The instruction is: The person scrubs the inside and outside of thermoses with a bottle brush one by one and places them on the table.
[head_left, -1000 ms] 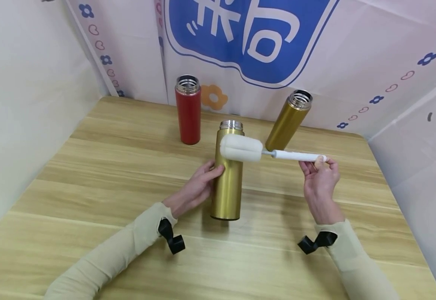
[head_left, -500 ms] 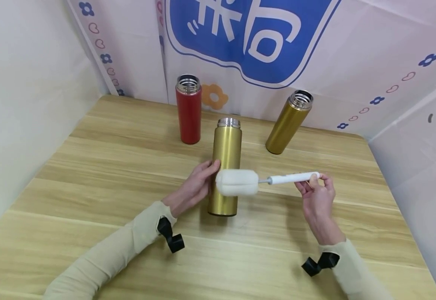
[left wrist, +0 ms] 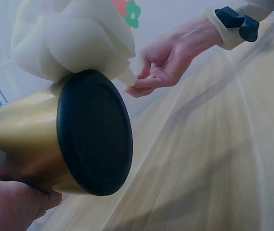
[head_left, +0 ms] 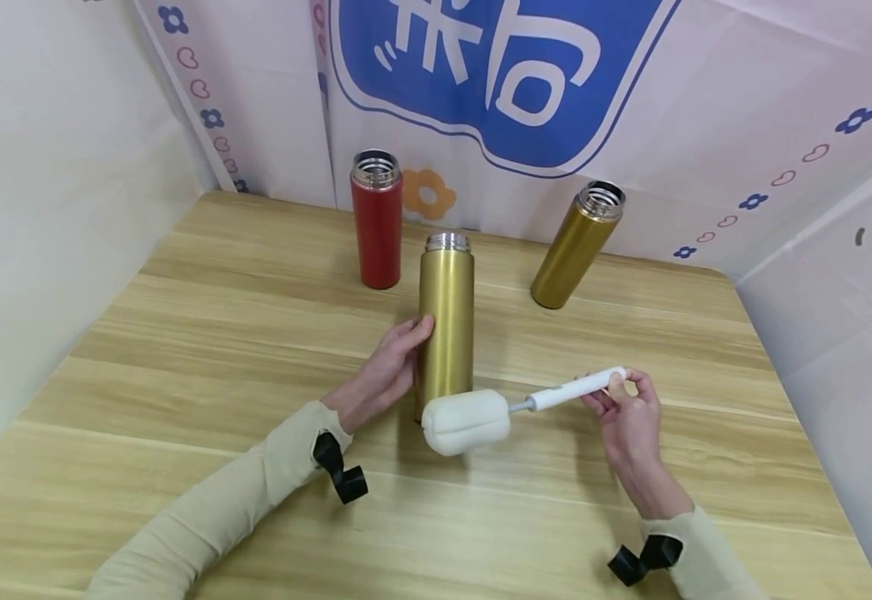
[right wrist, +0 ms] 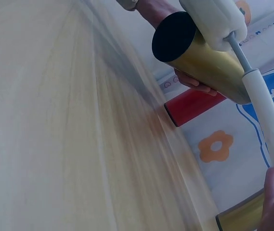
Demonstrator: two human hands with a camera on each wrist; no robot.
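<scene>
A gold thermos bottle (head_left: 447,325) without a lid is gripped around its middle by my left hand (head_left: 387,367), which holds it up off the table, mouth upward. In the left wrist view its black base (left wrist: 96,134) faces the camera. My right hand (head_left: 631,417) pinches the end of the white handle (head_left: 574,388) of a bottle brush. The brush's thick white sponge head (head_left: 466,422) lies across the front of the bottle's lower end. In the left wrist view the sponge appears against the bottle's side near the base; whether they touch I cannot tell.
A red thermos bottle (head_left: 378,221) stands upright at the back of the wooden table (head_left: 203,350). To its right is another gold bottle (head_left: 577,246), also lidless. A printed cloth backdrop (head_left: 706,125) rises behind the table.
My right hand has lowered the brush, so its sponge head went from near the bottle's top to its base. The held bottle has shifted slightly left and up.
</scene>
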